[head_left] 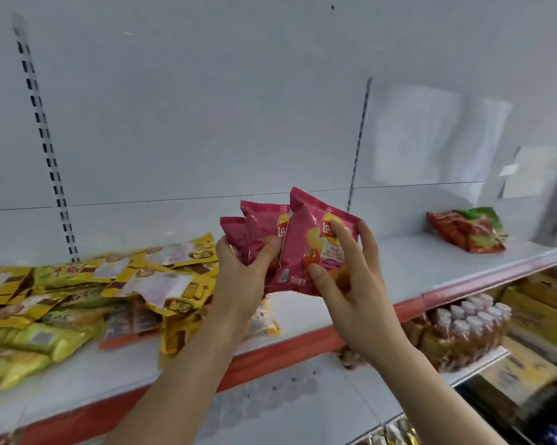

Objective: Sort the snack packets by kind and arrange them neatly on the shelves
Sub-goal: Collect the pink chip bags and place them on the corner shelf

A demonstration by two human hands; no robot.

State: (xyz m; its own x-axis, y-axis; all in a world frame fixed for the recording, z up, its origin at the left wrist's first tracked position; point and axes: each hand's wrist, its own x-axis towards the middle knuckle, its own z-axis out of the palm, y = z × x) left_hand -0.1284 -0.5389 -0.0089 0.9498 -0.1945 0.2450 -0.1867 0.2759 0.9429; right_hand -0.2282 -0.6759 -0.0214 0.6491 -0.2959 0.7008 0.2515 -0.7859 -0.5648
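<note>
My left hand [238,271] grips two glossy pink crisp packets [258,229]; my right hand [351,284] pinches a third pink packet [312,248], all held above the white red-edged shelf [409,271].

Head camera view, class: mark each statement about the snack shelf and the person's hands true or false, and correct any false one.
1. Both hands hold pink crisp packets. True: the left hand grips the rear pink packets, and the right hand pinches the front pink packet.
2. The yellow packets stand in a tidy row. False: they lie in a loose, overlapping heap at the left of the shelf.
3. A red and green packet lies at the right of the shelf. True.
4. The pink packets rest flat on the shelf. False: they are held up above it.
5. The shelf's front edge is blue. False: it is red.
</note>
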